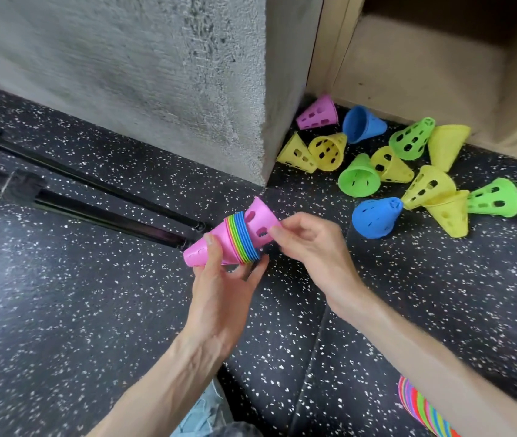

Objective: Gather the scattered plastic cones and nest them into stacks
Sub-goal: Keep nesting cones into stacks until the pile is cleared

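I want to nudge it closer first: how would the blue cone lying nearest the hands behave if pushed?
The blue cone lies on its side, so it would probably roll in a curve. Thin perforated plastic suggests it is light and may skid on the speckled floor.

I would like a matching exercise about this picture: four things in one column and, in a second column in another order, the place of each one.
Things:
1. left hand
2. right hand
3. lone pink cone
4. striped stack

Places:
A. on the floor by the wall corner, behind the other loose cones
B. at the bottom edge, under the right forearm
C. gripping the narrow end of the held stack
D. pinching the pink cone going onto the held stack's wide end

Pairs: 1-C, 2-D, 3-A, 4-B
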